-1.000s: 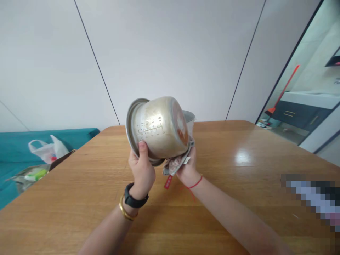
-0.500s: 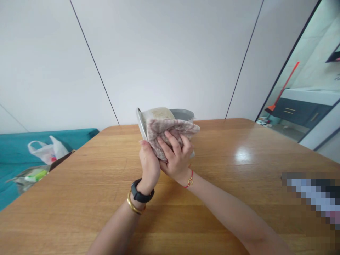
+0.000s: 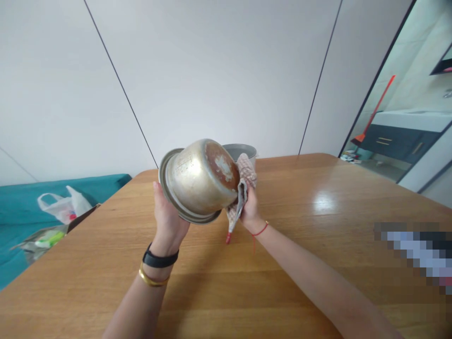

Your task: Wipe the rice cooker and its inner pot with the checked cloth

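Observation:
A metal rice cooker inner pot [image 3: 190, 176] is held up, tilted on its side, its stained brown base turned to the right and its flanged rim to the left. My left hand [image 3: 169, 219] grips the rim from below, with most fingers hidden behind the pot. At the base, my right hand [image 3: 250, 205] is closed on a pinkish checked cloth [image 3: 247, 172] that touches the pot's lower edge. Behind them stands a grey round container [image 3: 240, 150], partly hidden by the pot and cloth.
The wooden table [image 3: 300, 254] reaches back to a white panelled wall. A blurred-out item [image 3: 416, 259] lies at the right edge. On the left, a teal sofa [image 3: 17, 197] bears a white plastic bag [image 3: 65, 205]. A red broom [image 3: 377, 113] leans in the room at right.
The pot has turned so its side and base show, and its rim has moved left with my left hand. My right hand and the cloth have shifted from the pot's side to its base.

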The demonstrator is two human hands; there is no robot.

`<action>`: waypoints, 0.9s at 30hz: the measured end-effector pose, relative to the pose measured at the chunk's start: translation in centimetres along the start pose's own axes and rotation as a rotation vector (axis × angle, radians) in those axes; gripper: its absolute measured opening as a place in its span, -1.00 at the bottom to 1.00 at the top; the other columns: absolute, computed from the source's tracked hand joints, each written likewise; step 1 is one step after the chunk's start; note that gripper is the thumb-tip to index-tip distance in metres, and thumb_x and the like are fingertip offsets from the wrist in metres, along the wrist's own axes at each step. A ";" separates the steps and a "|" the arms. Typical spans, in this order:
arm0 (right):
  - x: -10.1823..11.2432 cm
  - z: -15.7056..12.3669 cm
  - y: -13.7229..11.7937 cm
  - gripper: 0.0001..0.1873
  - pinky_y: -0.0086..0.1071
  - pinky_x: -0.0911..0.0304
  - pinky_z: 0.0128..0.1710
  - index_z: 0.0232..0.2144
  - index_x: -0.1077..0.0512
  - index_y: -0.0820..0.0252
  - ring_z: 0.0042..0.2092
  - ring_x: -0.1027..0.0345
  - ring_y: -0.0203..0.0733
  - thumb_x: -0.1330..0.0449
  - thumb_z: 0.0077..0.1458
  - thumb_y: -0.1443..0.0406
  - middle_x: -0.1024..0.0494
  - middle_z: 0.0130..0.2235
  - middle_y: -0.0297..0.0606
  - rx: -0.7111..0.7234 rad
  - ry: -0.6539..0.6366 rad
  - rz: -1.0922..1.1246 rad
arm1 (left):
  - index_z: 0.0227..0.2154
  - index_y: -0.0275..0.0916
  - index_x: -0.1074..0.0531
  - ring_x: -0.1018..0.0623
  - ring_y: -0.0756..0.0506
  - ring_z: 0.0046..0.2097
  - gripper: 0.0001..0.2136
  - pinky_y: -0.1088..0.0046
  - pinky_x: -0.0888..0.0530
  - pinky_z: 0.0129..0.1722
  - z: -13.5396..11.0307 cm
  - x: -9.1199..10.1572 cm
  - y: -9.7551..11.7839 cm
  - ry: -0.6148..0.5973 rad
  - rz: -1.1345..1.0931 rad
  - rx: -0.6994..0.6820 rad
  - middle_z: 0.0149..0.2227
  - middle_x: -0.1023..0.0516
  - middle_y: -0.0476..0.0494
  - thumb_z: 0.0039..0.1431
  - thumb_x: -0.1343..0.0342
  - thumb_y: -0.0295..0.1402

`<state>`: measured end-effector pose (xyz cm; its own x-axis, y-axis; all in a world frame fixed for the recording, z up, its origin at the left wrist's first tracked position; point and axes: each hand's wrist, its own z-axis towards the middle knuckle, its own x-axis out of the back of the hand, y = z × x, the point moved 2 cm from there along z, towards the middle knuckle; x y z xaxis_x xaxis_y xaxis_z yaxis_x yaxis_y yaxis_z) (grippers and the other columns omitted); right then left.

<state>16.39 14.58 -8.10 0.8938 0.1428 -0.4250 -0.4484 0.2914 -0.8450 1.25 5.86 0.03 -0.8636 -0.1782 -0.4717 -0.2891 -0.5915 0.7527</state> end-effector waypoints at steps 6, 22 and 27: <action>1.7 2.4 -1.5 -0.60 -0.17 -0.41 -0.04 -0.24 -0.54 0.11 -0.09 -0.50 -0.02 -0.12 0.07 -0.02 -0.65 -0.30 -0.27 -0.472 -0.169 0.467 | -0.04 -0.24 -0.52 -0.49 -0.30 0.15 -0.50 0.15 -0.44 0.15 -0.7 1.7 0.3 0.042 -0.010 0.319 -0.02 -0.62 -0.21 0.31 0.09 0.05; -0.1 -3.0 -9.9 -0.64 0.03 -0.02 0.22 -0.04 -0.45 0.06 0.16 -0.16 0.08 -0.18 0.09 0.16 -0.42 0.10 -0.21 0.901 -0.054 -0.722 | -0.06 -0.28 -0.53 -0.56 -0.31 0.06 -0.54 0.20 -0.52 0.04 -0.5 1.3 0.2 -0.076 0.096 0.448 -0.10 -0.65 -0.22 0.28 -0.01 0.01; -1.1 -7.4 -6.6 -0.53 0.07 -0.03 0.21 0.12 -0.33 0.03 0.20 -0.10 0.09 -0.09 0.15 0.22 -0.23 0.21 -0.18 0.891 -0.025 -0.775 | 0.05 -0.26 -0.47 -0.52 -0.29 0.12 -0.49 0.17 -0.44 0.14 -0.1 0.6 -0.4 -0.113 0.017 0.397 0.01 -0.60 -0.23 0.30 0.03 0.04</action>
<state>18.37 5.49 -4.43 0.9307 -0.3466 0.1167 0.3652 0.8643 -0.3459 0.90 5.90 -0.67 -0.9030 -0.0848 -0.4213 -0.3926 -0.2355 0.8890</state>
